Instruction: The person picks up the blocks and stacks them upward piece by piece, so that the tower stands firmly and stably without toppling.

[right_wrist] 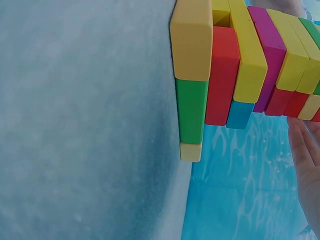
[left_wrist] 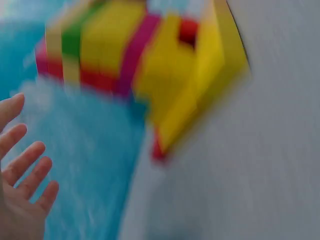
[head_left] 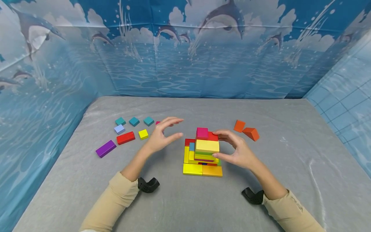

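A stepped tower of coloured wooden blocks stands at the middle of the grey-covered table, with a magenta block and a red block on top. Yellow and orange blocks form its lowest front edge. My right hand is at the tower's upper right side, its fingertips by the red block and its thumb near the front corner. In the right wrist view the extended fingers touch the side of the stack. My left hand hovers left of the tower, fingers spread, holding nothing.
Left on the table lie several teal blocks, a light blue block, a red block, a yellow block and a purple block. A magenta block is partly hidden behind my left hand. Two orange pieces lie right.
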A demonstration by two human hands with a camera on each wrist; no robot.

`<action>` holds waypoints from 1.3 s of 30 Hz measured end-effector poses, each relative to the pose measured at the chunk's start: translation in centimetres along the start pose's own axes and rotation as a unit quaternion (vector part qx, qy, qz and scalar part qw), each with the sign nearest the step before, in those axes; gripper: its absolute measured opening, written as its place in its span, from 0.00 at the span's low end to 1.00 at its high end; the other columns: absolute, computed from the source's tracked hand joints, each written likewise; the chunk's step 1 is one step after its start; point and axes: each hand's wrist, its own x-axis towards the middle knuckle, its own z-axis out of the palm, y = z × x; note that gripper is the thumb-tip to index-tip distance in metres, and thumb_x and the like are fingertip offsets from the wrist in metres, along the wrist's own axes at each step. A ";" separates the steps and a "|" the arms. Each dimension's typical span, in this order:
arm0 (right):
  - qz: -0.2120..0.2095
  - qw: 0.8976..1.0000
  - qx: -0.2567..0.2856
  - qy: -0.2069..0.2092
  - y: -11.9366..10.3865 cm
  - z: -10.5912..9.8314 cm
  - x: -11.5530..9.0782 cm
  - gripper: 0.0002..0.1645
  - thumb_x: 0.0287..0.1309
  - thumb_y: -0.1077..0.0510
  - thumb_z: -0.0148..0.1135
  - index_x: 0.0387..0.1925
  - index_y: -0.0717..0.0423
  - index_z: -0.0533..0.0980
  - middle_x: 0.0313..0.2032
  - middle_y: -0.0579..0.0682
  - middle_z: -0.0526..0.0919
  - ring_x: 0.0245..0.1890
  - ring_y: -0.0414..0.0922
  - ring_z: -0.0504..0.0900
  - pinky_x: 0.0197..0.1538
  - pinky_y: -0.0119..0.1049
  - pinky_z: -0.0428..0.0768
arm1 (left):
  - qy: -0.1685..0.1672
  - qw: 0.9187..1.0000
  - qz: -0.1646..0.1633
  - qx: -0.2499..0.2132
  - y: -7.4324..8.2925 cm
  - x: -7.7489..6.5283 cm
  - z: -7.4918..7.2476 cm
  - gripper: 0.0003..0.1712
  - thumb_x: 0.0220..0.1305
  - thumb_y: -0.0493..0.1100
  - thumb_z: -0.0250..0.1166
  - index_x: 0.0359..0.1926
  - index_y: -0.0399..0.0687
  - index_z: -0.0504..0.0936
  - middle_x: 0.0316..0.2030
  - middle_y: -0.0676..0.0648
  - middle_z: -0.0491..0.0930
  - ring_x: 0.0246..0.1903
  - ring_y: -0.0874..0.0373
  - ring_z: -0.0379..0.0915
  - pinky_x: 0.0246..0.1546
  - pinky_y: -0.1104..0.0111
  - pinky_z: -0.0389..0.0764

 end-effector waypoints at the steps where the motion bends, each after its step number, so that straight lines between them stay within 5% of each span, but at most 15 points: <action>1: -0.002 1.000 -0.001 0.002 -0.4 0.0 0.1 0.38 0.33 0.76 0.71 0.52 0.69 0.68 0.49 0.61 0.74 0.49 0.36 0.73 0.53 0.25 0.71 | 0.007 1.000 -0.007 0.014 -0.4 -0.4 -0.6 0.25 0.55 0.39 0.66 0.54 0.36 0.74 0.52 0.40 0.73 0.52 0.47 0.67 0.52 0.55 0.70; 7: -0.010 1.000 -0.003 0.006 -1.8 0.0 0.4 0.36 0.33 0.77 0.70 0.50 0.73 0.67 0.47 0.63 0.74 0.47 0.37 0.73 0.52 0.24 0.71 | 0.003 0.994 -0.060 0.094 -4.2 -2.9 -3.2 0.26 0.50 0.32 0.68 0.52 0.33 0.74 0.51 0.36 0.72 0.52 0.44 0.66 0.52 0.49 0.68; 12: -0.010 1.000 0.002 0.005 0.5 0.1 -0.1 0.39 0.33 0.74 0.72 0.54 0.65 0.68 0.50 0.58 0.74 0.49 0.39 0.73 0.53 0.25 0.71 | -0.013 0.984 -0.088 0.154 -7.3 -4.0 -4.0 0.26 0.50 0.38 0.70 0.53 0.40 0.76 0.53 0.40 0.70 0.52 0.46 0.66 0.51 0.52 0.70; 22: -0.005 1.000 0.001 -0.003 0.5 0.0 -0.2 0.39 0.34 0.74 0.72 0.54 0.65 0.67 0.50 0.58 0.73 0.49 0.38 0.73 0.53 0.26 0.71 | -0.039 0.969 -0.116 0.214 -7.3 -4.1 -4.2 0.27 0.51 0.39 0.69 0.54 0.41 0.75 0.52 0.39 0.71 0.54 0.44 0.64 0.53 0.47 0.62; 30: 0.005 1.000 -0.005 -0.006 -1.7 -0.1 0.3 0.37 0.34 0.76 0.70 0.51 0.72 0.67 0.48 0.63 0.73 0.49 0.34 0.73 0.53 0.26 0.71 | -0.045 0.977 -0.112 0.174 -7.8 -4.0 -4.6 0.23 0.50 0.39 0.70 0.48 0.41 0.77 0.50 0.42 0.74 0.52 0.47 0.66 0.54 0.50 0.63; 35: 0.004 1.000 -0.006 0.000 -0.6 0.0 0.1 0.38 0.33 0.76 0.71 0.52 0.68 0.67 0.49 0.59 0.74 0.49 0.36 0.73 0.53 0.27 0.72 | -0.006 0.986 -0.094 0.139 -7.2 -3.6 -3.9 0.21 0.47 0.39 0.72 0.43 0.39 0.79 0.42 0.43 0.78 0.43 0.51 0.71 0.46 0.55 0.72; 39: -0.003 1.000 -0.006 0.002 -0.5 0.0 0.1 0.38 0.33 0.76 0.71 0.52 0.68 0.67 0.49 0.59 0.74 0.49 0.37 0.73 0.52 0.26 0.71 | 0.039 0.992 -0.078 0.093 -5.3 -2.4 -2.5 0.20 0.47 0.37 0.72 0.43 0.37 0.79 0.41 0.42 0.78 0.41 0.50 0.73 0.45 0.54 0.74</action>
